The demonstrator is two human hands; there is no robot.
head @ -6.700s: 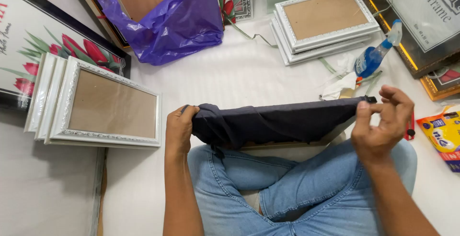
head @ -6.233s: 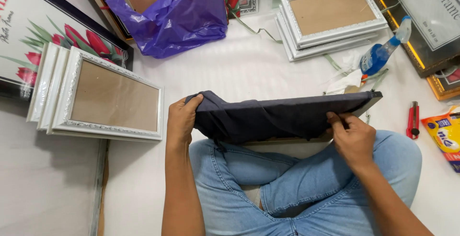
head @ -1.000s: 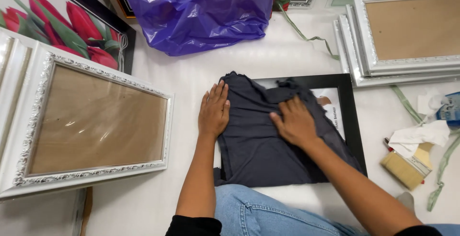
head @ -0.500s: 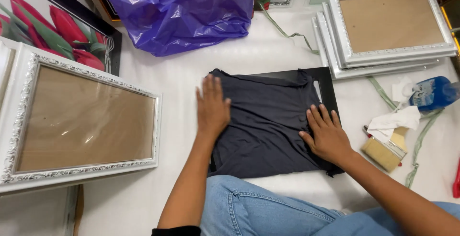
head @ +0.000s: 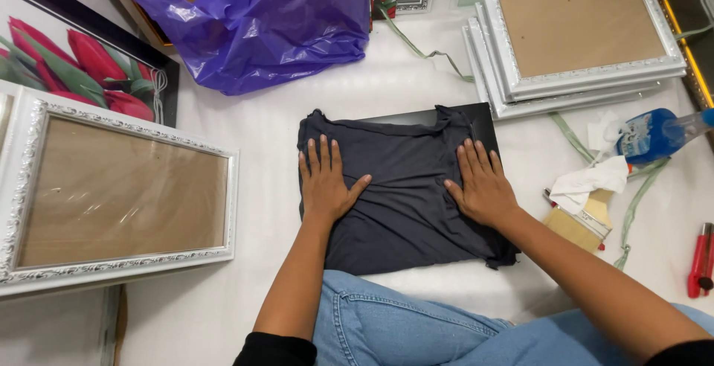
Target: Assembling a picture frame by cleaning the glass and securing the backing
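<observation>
White floor (head: 416,83), framed pictures around, left hand (head: 325,184) and right hand (head: 483,184) flat, grip released, on dark cloth (head: 401,195)

bare table (head: 416,83) ahead, white frames (head: 126,195) left, brush (head: 576,221) right

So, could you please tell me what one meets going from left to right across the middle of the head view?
White picture frame → left hand flat on the dark cloth → right hand flat on the same cloth → paintbrush → blue spray bottle → red utility knife.
</observation>
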